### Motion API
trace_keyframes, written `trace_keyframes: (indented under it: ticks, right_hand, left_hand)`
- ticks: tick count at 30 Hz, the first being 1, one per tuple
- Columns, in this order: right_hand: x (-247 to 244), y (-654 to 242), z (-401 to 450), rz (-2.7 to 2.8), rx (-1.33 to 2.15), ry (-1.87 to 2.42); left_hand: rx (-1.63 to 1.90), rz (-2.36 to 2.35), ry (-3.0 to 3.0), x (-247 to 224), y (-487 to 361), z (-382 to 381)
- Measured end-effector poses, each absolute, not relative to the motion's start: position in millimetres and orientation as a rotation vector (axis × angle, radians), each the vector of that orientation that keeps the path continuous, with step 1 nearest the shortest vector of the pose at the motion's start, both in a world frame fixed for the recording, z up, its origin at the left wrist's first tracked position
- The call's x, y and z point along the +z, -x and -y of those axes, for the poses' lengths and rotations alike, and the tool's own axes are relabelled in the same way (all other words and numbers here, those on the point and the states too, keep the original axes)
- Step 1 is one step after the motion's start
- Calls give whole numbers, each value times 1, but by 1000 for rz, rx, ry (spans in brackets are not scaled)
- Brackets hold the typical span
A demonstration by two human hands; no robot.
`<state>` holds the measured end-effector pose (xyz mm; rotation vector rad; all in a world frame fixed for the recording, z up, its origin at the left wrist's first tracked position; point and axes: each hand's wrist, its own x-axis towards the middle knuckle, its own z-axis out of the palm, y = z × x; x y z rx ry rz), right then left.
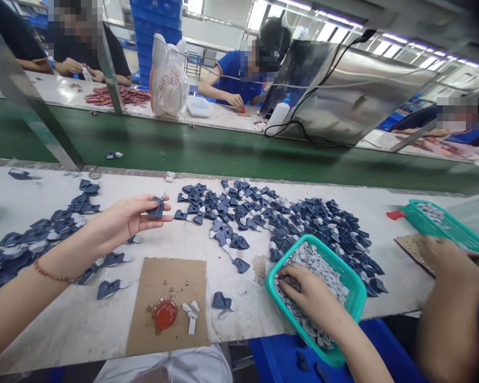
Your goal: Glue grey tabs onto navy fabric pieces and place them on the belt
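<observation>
**Left hand [120, 222] pinches 1 dark blue part [156, 209]**

On the cardboard [147, 287] sit a red disc [165, 315] and white pieces [191, 316]. Right of it, the right hand [313, 292] is in a green basket [358, 298] of grey pieces [323, 268]; whether it grips any, I cannot tell. Past the cardboard's far left corner is the pinched part, probably light and stiff, best held by its flat sides, sparing the slim tip [163, 194]. Past its far right corner lies a blue heap [325, 215].

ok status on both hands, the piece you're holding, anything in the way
Left hand holding navy plastic piece above worktop. Right hand inside teal basket, among small pale pieces; grip unclear. Nothing visibly blocking either hand.
</observation>
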<state>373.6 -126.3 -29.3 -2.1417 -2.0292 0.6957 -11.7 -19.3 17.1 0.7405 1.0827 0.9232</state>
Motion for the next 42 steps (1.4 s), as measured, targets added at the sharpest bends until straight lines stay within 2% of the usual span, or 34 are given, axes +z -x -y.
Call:
trace_keyframes:
  ticks: [8, 17, 22, 26, 34, 42]
  right_hand:
    - [-28, -365, 131, 1984, 716, 2109]
    - [-8, -353, 151, 1862, 531, 2100]
    - [-8, -291, 180, 2020, 916, 1892]
    - [-28, -271, 186, 2070, 1021, 2057]
    - [-34, -283, 184, 2080, 925, 2242]
    - [-55, -283, 206, 2052, 548, 1892]
  left_hand:
    - [820, -1093, -741, 9, 38, 86]
    - [972, -1109, -726, 0, 32, 124]
    - [1017, -1221, -719, -17, 22, 149]
    - [997, -1269, -652, -33, 21, 170]
    - [924, -1208, -650, -43, 21, 183]
    - [951, -1211, -606, -40, 16, 182]
